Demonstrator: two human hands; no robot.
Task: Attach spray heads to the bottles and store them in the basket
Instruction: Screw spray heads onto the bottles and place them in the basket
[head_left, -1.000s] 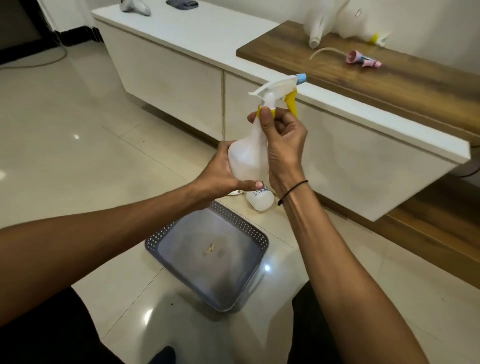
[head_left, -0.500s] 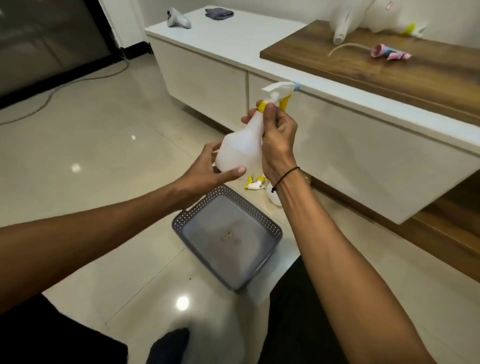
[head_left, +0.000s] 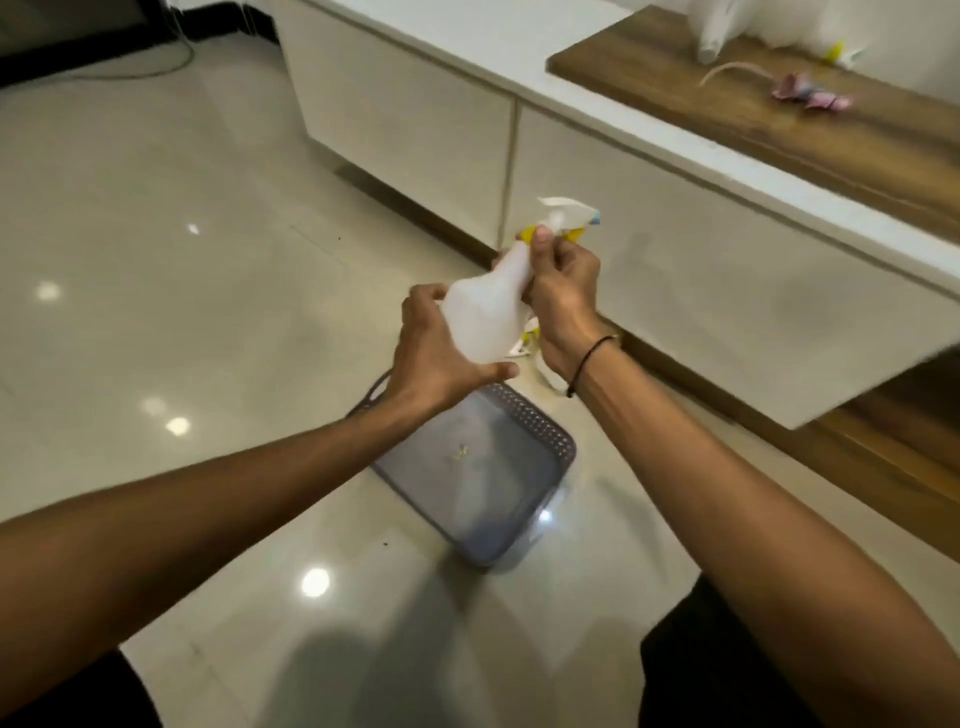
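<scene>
Left hand grasps bottle base; right hand clenches spray head collar; basket at 6 o'clock below

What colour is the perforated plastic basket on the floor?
Grey perforated plastic basket, head view.

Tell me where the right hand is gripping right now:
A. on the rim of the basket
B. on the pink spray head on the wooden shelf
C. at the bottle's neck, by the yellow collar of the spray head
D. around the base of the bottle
C: the right hand is closed at the neck of the bottle, its fingers on the yellow collar under the spray head, while the left hand holds the bottle's body.
</scene>
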